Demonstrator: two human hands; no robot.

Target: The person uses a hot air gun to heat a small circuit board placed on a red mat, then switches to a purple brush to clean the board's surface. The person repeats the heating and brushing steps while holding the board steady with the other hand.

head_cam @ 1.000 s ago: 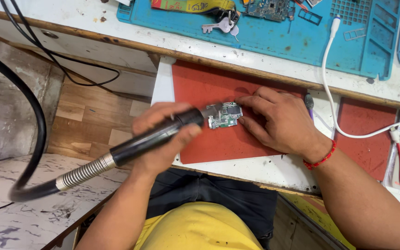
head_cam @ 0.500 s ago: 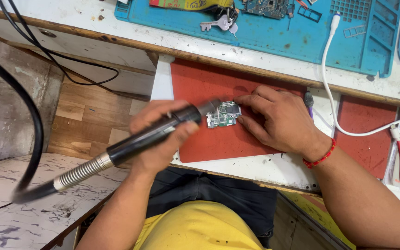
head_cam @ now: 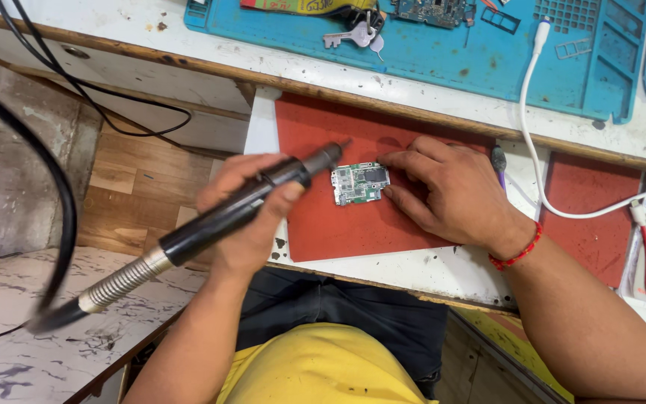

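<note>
Gripping a black hot-air handpiece (head_cam: 241, 209), the left hand (head_cam: 252, 213) is closed round its barrel, and the nozzle tip points up and right, ending just short of a small green circuit board (head_cam: 360, 183). Whether the tip touches the board's left edge cannot be told; a narrow gap seems to show. The handpiece's ribbed metal collar and thick black hose (head_cam: 54, 194) run down and left, blurred, and the hose is cut off at the left frame edge.

The right hand (head_cam: 450, 198) lies flat on the red mat (head_cam: 338, 224), fingers spread, fingertips (head_cam: 386, 159) pressed at the board's right side; how much of the board they cover is hidden. The board lies near the middle of the mat, on the white tabletop (head_cam: 428, 269).

Beyond the hand a purple-handled tool (head_cam: 499, 166) is mostly concealed. A white cable (head_cam: 532, 157) crosses from the blue mat (head_cam: 487, 60), where keys (head_cam: 353, 36) and another board, cropped by the top edge, lie. A red band (head_cam: 517, 254) circles the right wrist.
</note>
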